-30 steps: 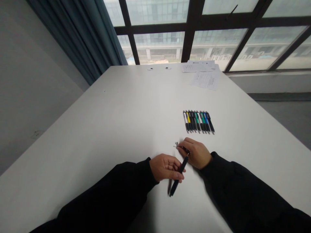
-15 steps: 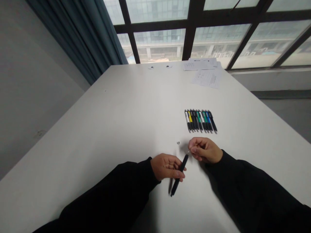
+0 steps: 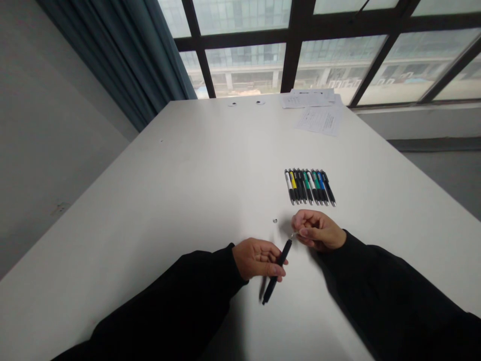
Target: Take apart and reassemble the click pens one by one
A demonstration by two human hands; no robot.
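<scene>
My left hand (image 3: 257, 259) grips a black pen (image 3: 278, 272) around its barrel, with the lower end slanting toward me above the white table (image 3: 169, 200). My right hand (image 3: 317, 230) pinches a thin silvery pen part (image 3: 294, 234) between its fingers, just beside the pen's upper end. The part's inner end is too small to make out. A small round metal piece (image 3: 275, 220) lies on the table just beyond my hands, apart from both.
A tight row of several multicoloured click pens (image 3: 310, 187) lies beyond my right hand. Printed papers (image 3: 319, 120) lie at the far edge, below a large dark-framed window (image 3: 244, 50). A teal curtain (image 3: 112, 55) hangs at the left.
My right hand has moved right, away from the small round piece, which now lies alone on the table. My left hand and the black pen have barely moved.
</scene>
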